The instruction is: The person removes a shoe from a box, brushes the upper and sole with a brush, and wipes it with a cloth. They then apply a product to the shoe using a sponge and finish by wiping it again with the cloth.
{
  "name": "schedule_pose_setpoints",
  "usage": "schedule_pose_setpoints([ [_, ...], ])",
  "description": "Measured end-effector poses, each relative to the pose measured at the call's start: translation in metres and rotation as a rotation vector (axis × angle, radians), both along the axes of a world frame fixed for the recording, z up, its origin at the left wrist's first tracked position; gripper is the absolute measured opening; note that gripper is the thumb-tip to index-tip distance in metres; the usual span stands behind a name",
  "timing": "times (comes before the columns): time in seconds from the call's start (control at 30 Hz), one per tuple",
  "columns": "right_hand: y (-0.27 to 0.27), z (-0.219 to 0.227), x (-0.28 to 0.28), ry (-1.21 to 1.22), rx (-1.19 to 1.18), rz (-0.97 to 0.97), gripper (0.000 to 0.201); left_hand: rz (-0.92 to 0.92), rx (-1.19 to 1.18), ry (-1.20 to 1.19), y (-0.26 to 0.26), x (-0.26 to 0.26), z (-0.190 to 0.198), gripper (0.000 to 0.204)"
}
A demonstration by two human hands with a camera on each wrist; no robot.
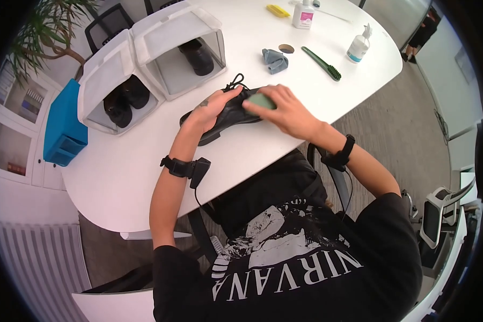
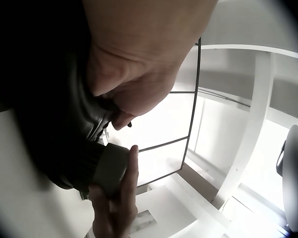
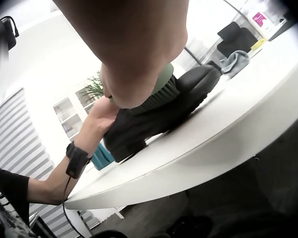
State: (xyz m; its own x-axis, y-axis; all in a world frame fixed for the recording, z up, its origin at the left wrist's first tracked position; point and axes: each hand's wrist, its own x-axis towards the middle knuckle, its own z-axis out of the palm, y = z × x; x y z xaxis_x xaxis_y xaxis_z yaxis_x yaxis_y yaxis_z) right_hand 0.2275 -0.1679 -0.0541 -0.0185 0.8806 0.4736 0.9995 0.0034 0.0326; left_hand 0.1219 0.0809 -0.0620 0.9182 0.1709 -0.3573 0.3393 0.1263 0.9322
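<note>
A black lace-up shoe (image 1: 232, 117) rests sole down on the white table, with its loose laces (image 1: 235, 81) sticking up at the far side. The left hand (image 1: 210, 111) grips the shoe around its upper near the opening. In the right hand (image 1: 291, 114) is a green-backed brush (image 1: 262, 100), pinched between thumb and fingers. Its dark bristles (image 3: 161, 97) press on the upper toward the toe in the right wrist view. From the left wrist view, the same brush (image 2: 111, 168) meets the shoe's front part, and part of the shoe is in deep shadow.
Two white boxes with clear fronts, one (image 1: 177, 24) holding a black shoe and one (image 1: 103, 70) dark footwear, stand at left beside a teal holder (image 1: 67, 126). Beyond the hands lie a grey-blue cloth (image 1: 275, 61), long green brush (image 1: 322, 63), spray bottle (image 1: 358, 47) and white bottle (image 1: 303, 16).
</note>
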Motion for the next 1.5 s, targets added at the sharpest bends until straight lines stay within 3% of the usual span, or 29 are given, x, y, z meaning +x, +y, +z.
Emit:
schedule_pose_setpoints([
  [0.1,0.006,0.003,0.019,0.099,0.076,-0.202,0.062,0.101,0.063,0.045,-0.010,0.000,0.004,0.056],
  [0.13,0.012,0.001,0.032,0.161,0.104,-0.302,0.059,0.035,0.015,0.039,-0.008,0.001,0.003,0.055],
  [0.17,0.017,0.000,0.039,0.222,0.133,-0.400,0.056,0.041,0.113,0.051,-0.008,-0.001,0.001,0.054],
  [0.23,0.012,0.009,0.024,0.166,-0.030,-0.376,0.054,0.052,0.315,0.064,-0.011,-0.002,0.006,0.053],
  [0.27,0.009,0.014,0.009,0.138,-0.114,-0.367,0.052,0.021,0.221,-0.003,-0.009,-0.002,0.003,0.052],
  [0.33,0.010,0.008,-0.007,0.009,-0.043,-0.304,0.051,-0.006,0.102,-0.007,-0.008,-0.004,0.004,0.053],
  [0.37,0.011,0.008,-0.003,0.007,-0.014,-0.300,0.050,-0.021,0.044,-0.009,-0.007,-0.005,0.005,0.053],
  [0.4,0.017,0.005,0.014,0.044,-0.001,-0.365,0.049,0.007,0.115,0.043,0.003,0.008,-0.016,0.053],
  [0.47,0.034,0.006,0.051,0.104,-0.043,-0.512,0.044,-0.012,0.162,0.044,-0.001,0.010,-0.017,0.056],
  [0.57,0.032,0.016,0.051,0.260,-0.134,-0.463,0.044,-0.005,0.258,0.061,-0.006,-0.002,-0.002,0.060],
  [0.73,0.005,0.031,-0.005,0.094,-0.194,-0.471,0.047,-0.095,0.268,0.050,-0.005,-0.005,0.012,0.067],
  [0.8,0.014,0.015,0.012,-0.015,-0.030,-0.433,0.045,-0.061,0.200,0.049,-0.003,-0.001,-0.005,0.067],
  [1.0,0.063,0.004,0.057,0.191,-0.156,-0.562,0.040,-0.012,0.311,0.077,-0.010,-0.004,0.009,0.068],
  [1.1,0.034,0.005,0.038,0.086,0.009,-0.465,0.041,-0.038,0.323,0.042,-0.003,-0.001,0.003,0.063],
  [1.23,-0.017,0.022,-0.011,0.042,-0.037,-0.451,0.046,-0.063,0.193,-0.133,-0.001,0.000,-0.010,0.058],
  [1.3,-0.034,0.015,-0.018,0.059,-0.049,-0.449,0.053,-0.076,0.288,0.017,-0.001,-0.006,0.002,0.063],
  [1.43,-0.048,0.014,-0.020,0.106,-0.066,-0.454,0.056,-0.099,0.273,-0.027,-0.012,-0.015,0.019,0.071],
  [1.5,-0.043,0.012,-0.015,0.079,-0.031,-0.434,0.055,-0.117,0.294,-0.031,-0.003,-0.009,0.010,0.071],
])
